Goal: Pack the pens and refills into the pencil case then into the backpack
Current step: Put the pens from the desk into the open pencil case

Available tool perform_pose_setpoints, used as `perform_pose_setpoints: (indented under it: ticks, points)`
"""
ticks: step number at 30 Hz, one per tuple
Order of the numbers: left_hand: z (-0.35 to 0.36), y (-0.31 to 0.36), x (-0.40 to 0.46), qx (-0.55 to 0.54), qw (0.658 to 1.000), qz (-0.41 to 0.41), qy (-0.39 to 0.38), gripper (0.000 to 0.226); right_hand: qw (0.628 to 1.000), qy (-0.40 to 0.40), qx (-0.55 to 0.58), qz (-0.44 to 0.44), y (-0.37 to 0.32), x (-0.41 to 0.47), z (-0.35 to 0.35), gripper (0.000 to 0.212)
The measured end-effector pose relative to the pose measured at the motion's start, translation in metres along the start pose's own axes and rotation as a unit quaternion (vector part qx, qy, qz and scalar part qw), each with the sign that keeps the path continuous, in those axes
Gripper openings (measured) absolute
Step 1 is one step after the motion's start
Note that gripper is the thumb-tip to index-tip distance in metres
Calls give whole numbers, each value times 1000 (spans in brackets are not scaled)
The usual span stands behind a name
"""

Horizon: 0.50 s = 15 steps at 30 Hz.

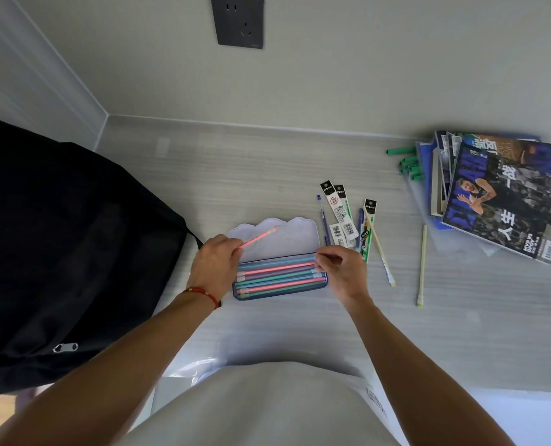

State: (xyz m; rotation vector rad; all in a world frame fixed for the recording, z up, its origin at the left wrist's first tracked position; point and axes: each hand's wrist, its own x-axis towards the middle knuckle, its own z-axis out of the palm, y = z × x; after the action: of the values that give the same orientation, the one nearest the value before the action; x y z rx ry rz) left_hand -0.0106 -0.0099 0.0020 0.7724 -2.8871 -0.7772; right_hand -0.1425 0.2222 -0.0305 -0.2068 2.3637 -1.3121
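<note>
Lower centre of frame: left hand (pixel 214 263) fingers pinching slim pink pen (pixel 258 237); right hand (pixel 341 268) fingers closed on pen ends inside open blue pencil case (pixel 280 276). Risk: crowded tray spilling pens. Black fabric backpack (pixel 58 252) waiting left.

Your view is evenly lit by soft daylight, with no hard shadows; a faint one lies under your forearms at 6 o'clock. The backpack (pixel 58 252) at 9 o'clock reads as near-featureless black. Wide-angle bending curves the wall lines toward the edges. The magazines (pixel 499 194) at 3 o'clock look slightly soft.
</note>
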Motion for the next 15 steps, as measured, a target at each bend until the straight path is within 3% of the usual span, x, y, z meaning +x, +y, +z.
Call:
perform_pose_setpoints:
  ticks: [8, 15]
  points:
    - [0, -12, -7, -13, 1000, -23, -12, 17, 988, 9, -118, -96, -4, 4, 9, 16]
    - [14, 4, -13, -29, 996, 41, -74, 19, 992, 81, -92, -33, 3, -4, -9, 15]
